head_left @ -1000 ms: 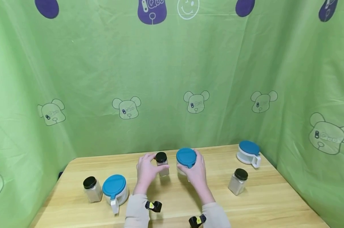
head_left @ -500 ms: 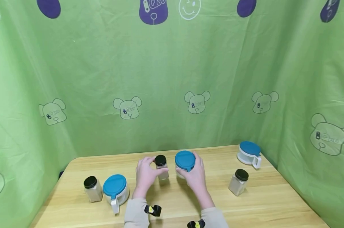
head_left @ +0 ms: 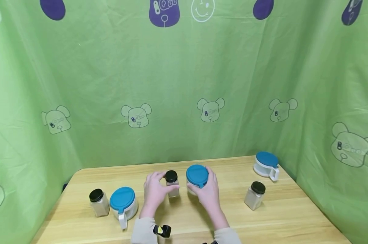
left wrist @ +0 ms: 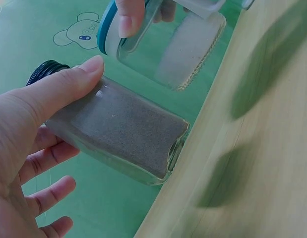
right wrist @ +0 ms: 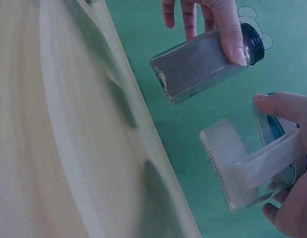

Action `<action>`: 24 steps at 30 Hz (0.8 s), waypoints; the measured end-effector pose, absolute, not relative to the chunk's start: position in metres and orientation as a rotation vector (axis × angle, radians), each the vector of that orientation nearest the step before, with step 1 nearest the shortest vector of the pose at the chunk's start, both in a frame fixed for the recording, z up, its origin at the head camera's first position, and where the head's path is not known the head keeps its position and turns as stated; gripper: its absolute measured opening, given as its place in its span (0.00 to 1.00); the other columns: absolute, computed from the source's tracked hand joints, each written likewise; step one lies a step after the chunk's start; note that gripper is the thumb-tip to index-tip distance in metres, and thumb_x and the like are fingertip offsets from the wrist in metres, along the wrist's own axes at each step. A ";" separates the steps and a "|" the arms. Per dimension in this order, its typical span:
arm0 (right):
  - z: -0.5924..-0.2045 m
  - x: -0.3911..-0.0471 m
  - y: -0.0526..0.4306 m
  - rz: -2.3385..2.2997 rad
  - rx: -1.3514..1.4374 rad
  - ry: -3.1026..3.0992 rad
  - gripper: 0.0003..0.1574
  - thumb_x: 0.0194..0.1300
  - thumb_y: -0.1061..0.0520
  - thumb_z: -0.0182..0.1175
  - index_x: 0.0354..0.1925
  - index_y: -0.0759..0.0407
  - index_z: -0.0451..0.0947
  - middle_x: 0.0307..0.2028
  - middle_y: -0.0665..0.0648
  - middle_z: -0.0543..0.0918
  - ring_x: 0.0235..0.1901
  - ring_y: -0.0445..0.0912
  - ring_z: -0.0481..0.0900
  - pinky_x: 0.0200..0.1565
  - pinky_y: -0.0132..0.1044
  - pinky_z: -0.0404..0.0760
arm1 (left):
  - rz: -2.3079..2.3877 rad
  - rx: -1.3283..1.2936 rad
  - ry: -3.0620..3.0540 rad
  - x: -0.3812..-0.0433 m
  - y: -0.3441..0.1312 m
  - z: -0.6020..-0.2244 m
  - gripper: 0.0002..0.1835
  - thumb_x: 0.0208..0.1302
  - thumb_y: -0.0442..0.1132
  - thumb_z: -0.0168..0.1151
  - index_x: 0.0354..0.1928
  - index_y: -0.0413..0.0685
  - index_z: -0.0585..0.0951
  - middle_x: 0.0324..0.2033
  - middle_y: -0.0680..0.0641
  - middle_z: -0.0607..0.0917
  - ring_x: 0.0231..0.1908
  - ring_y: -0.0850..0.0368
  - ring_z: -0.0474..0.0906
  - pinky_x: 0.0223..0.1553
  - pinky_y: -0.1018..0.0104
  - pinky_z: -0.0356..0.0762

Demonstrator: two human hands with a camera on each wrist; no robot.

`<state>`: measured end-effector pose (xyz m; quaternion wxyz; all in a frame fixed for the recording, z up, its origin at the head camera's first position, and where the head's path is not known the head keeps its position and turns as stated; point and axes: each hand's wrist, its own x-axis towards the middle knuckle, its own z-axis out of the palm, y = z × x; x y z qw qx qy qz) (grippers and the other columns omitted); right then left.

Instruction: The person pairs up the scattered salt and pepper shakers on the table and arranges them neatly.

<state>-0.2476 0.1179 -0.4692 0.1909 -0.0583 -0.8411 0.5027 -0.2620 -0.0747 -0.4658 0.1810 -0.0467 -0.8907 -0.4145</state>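
Note:
My left hand (head_left: 154, 190) pinches a square glass spice jar (head_left: 172, 190) with a black screw lid, thumb on its near side. Grey-brown powder fills most of that jar (left wrist: 118, 126), and the other fingers spread free below it in the left wrist view. A round glass seasoning jar (head_left: 197, 174) with a blue lid is gripped near its top by my right hand (head_left: 209, 194). In the right wrist view this seasoning jar (right wrist: 225, 161) shows a white handle (right wrist: 267, 161) and pale contents at its base. Both jars hang over the wooden table (head_left: 184, 223), their shadows apart from them.
On the left stand another black-lidded jar (head_left: 100, 205) and a blue-lidded seasoning jar (head_left: 123, 200) with its handle toward me. To the right are a black-lidded jar (head_left: 254, 197) and a blue-lidded pot (head_left: 265, 166). A green curtain (head_left: 171, 67) hangs behind the table.
Both hands have drawn slightly toward me with their jars, which now appear lower in the head view. The jars at either side have not moved.

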 end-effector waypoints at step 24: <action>-0.477 -0.229 0.104 1.380 -0.182 -2.364 0.63 0.43 0.50 0.79 0.71 0.59 0.57 0.66 0.67 0.67 0.63 0.64 0.69 0.60 0.65 0.70 | -1.207 -0.153 -2.568 -0.249 -0.085 -0.472 0.46 0.33 0.64 0.78 0.56 0.44 0.81 0.56 0.43 0.81 0.62 0.40 0.68 0.64 0.39 0.62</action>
